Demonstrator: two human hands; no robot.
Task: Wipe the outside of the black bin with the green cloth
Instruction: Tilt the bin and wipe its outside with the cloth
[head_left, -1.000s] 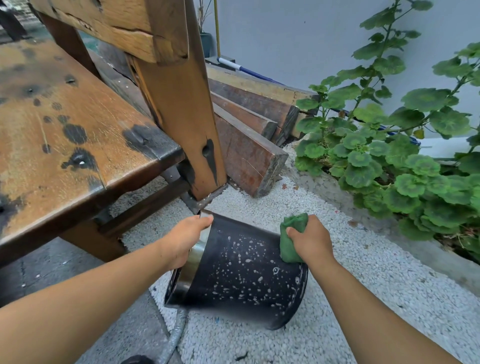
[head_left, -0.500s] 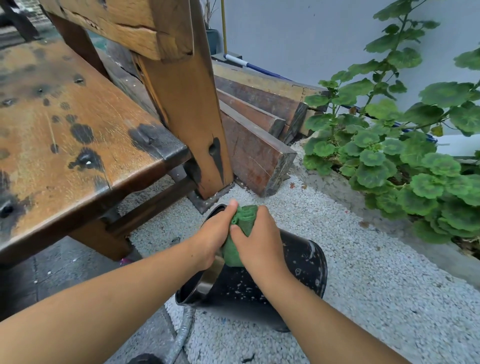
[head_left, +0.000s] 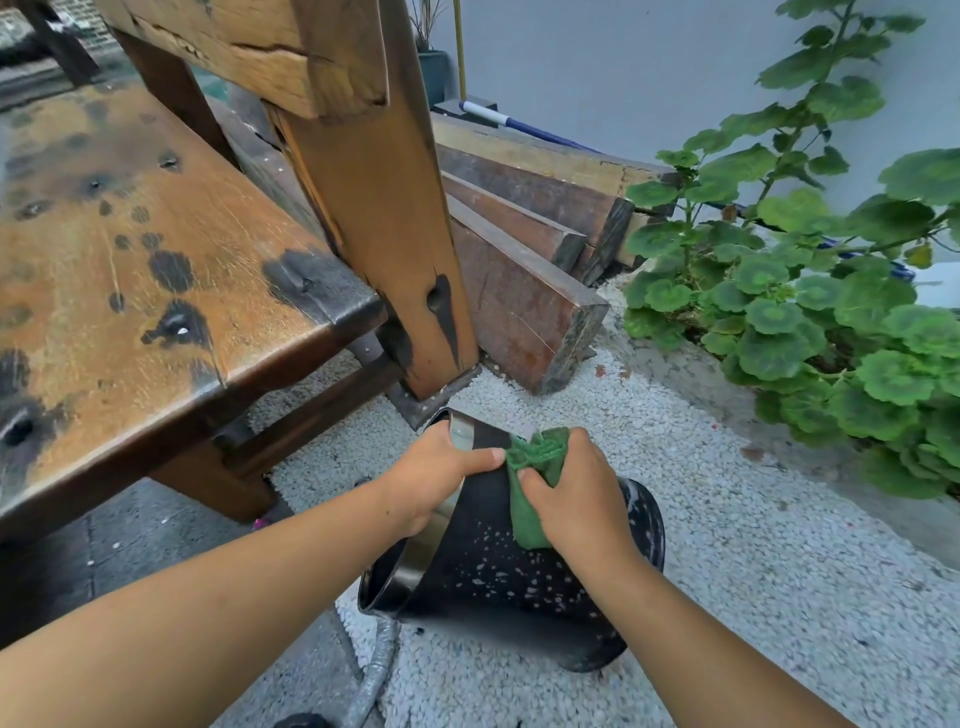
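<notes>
The black bin lies tilted on its side on white gravel, its open mouth facing lower left and its metal rim band showing. White specks dot its wall. My left hand grips the rim at the top of the bin. My right hand presses the bunched green cloth against the upper outside wall, just right of my left thumb. Part of the cloth is hidden under my fingers.
A worn wooden bench with a thick leg stands close behind the bin. Stacked timber beams lie behind it. Leafy green plants fill a bed at right. A grey hose runs under the bin.
My right hand slid the cloth from the bin's right end toward the rim beside my left hand, then slightly down the wall. The bin rolled a little, showing a cleaner upper band.
</notes>
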